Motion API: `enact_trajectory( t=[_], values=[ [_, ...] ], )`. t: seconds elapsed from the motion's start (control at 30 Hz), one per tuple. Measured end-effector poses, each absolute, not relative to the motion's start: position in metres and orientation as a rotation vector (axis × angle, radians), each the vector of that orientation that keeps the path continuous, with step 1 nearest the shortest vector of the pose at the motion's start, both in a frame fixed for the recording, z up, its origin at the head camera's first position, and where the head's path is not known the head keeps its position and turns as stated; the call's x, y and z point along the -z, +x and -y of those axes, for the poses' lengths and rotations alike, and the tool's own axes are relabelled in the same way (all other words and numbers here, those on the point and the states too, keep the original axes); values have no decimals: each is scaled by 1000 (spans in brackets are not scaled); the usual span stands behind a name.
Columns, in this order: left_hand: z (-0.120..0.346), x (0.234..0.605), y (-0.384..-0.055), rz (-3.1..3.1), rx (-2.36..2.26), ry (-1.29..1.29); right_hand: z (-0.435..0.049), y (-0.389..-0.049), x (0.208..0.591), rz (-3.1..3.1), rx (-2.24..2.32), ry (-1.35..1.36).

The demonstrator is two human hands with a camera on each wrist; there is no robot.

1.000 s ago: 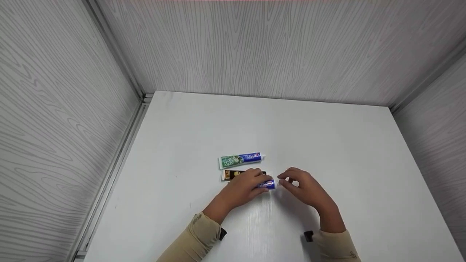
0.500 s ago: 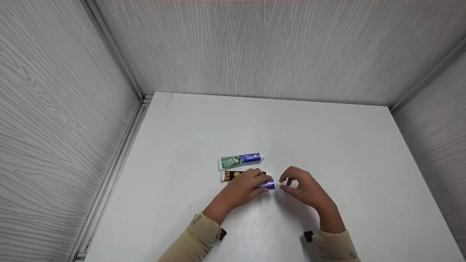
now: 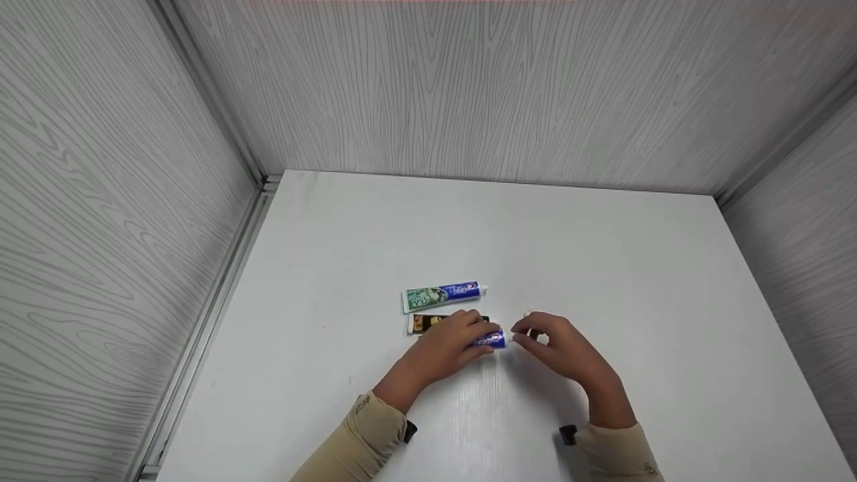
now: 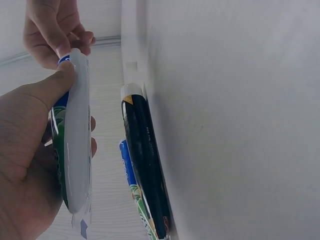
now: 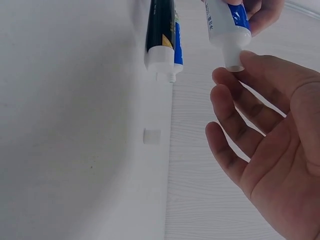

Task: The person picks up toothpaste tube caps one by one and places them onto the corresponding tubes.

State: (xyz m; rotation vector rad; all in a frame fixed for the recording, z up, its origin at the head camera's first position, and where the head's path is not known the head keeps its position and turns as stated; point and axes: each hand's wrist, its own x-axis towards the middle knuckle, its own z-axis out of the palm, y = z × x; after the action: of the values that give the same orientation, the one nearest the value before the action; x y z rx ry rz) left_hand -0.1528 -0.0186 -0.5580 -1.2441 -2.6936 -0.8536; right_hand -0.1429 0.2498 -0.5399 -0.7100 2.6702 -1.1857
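Observation:
My left hand [image 3: 448, 345] grips a toothpaste tube [image 4: 78, 135], blue near its shoulder and green lower down, with a white back. Its capped end points toward my right hand [image 3: 559, 345]. In the right wrist view, the thumb and index finger of that hand pinch the white cap [image 5: 232, 56] from both sides, while the other fingers are loosely bent. Beside the left hand lies a black toothpaste tube [image 3: 423, 323], partly hidden under that hand in the head view. Farther back rests a green and blue toothpaste tube [image 3: 442, 294].
A small white cap-like piece [image 5: 152, 136] lies on the white table [image 3: 335, 234], beyond the ends of the two resting tubes. Grey wood-grain panels [image 3: 469, 87] stand at the back and both sides of the table.
The right thumb and fingertips have shifted slightly at the cap, spreading apart and then drawing closer. My left hand and the tubes stay in place.

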Motion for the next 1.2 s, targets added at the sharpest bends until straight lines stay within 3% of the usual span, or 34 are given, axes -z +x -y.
enact_trajectory(
  t=[1.2],
  values=[
    [20,560,-155,2655,850,-1273,-248,-142,540,-2660,1218,-707]
  ],
)
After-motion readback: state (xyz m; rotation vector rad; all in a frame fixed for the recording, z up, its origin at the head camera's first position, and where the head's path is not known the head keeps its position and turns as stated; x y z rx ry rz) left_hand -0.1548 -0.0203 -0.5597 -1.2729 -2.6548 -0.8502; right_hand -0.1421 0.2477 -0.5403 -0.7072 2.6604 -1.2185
